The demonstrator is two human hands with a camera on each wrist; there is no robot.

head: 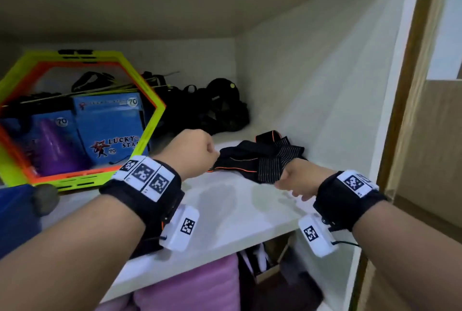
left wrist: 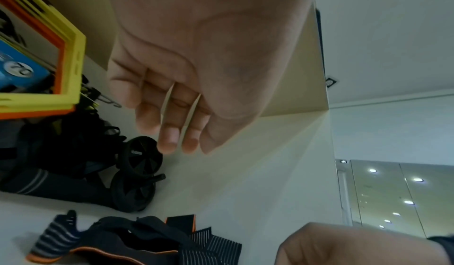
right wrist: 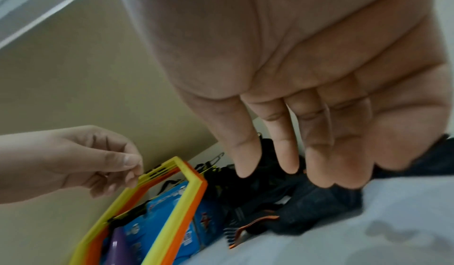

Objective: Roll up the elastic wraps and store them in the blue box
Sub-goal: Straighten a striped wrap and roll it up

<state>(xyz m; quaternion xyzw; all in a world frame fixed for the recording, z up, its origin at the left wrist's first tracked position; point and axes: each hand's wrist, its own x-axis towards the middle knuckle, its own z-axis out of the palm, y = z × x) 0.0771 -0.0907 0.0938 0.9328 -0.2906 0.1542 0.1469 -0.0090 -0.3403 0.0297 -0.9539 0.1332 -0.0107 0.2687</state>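
Two hands reach over the white shelf (head: 225, 205). Left hand (head: 197, 152) is loosely curled, holding nothing; right hand (head: 297, 175) hangs relaxed (fingers straight) above the elastic wraps (head: 260, 160).

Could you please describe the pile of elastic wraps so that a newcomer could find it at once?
Look at the white shelf inside the cabinet. Near its right side wall, between the left hand and the right hand, lies the pile of elastic wraps. Unlike the plain black gear behind it, it has orange edging and pale pinstripes.
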